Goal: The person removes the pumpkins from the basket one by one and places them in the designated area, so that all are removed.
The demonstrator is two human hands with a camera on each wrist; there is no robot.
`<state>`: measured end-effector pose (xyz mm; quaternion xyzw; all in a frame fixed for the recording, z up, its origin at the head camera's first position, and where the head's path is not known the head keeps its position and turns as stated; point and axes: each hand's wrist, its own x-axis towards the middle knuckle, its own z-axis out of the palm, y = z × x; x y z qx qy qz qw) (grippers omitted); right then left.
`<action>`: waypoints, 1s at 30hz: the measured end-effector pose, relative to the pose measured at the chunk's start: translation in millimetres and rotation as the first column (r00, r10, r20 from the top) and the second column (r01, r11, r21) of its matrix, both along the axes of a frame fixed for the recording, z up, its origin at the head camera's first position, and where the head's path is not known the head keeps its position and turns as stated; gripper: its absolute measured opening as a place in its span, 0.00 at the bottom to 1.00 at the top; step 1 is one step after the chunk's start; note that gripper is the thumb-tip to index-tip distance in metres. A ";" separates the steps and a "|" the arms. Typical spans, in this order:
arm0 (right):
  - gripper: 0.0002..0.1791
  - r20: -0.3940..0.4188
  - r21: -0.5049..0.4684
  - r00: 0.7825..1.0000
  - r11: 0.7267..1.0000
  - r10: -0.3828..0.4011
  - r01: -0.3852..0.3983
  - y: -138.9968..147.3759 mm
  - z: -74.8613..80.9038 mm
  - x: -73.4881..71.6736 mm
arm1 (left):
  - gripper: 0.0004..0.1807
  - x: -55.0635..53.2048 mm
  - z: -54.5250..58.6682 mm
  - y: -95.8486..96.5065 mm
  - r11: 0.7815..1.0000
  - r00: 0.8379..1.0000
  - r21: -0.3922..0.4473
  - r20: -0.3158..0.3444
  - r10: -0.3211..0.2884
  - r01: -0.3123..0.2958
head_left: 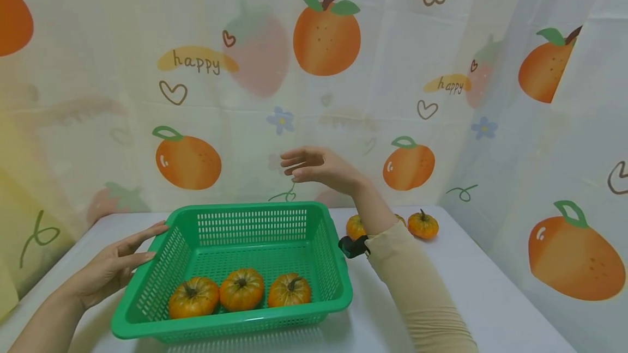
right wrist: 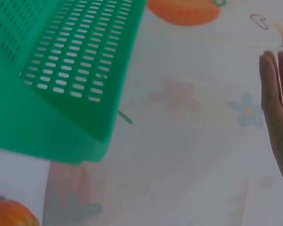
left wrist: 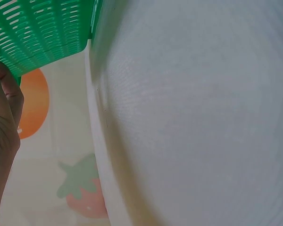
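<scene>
Holding a green plastic basket of three mini pumpkins
Left grip pinched its left rim; right grip, loosely spread, hung above rim height.

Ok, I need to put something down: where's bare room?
Free: the table right of the sleeve, in front of the back pumpkins; the basket's floor behind the three pumpkins. Crowded: the basket's front, and its left rim, at the left hand.

Pale fruit-printed curtain behind and beside a white table
</scene>
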<state>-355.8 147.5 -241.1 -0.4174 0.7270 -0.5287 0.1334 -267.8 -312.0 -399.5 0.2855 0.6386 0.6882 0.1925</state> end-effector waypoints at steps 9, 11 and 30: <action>0.51 0.225 0.113 0.925 0.934 0.308 -0.338 -15.3 -15.2 -6.6 | 0.32 1.4 1.1 -0.8 1.000 1.000 0.007 0.003 0.008 -0.008; 0.49 0.254 0.123 0.904 0.916 0.343 -0.382 -19.3 -19.3 -7.5 | 0.32 1.3 1.3 -0.5 1.000 1.000 0.009 0.003 0.006 -0.006; 0.25 0.556 0.331 0.709 0.666 0.434 -0.668 -59.0 -54.0 -13.3 | 0.32 4.2 4.3 2.6 1.000 0.999 0.018 0.035 0.007 -0.008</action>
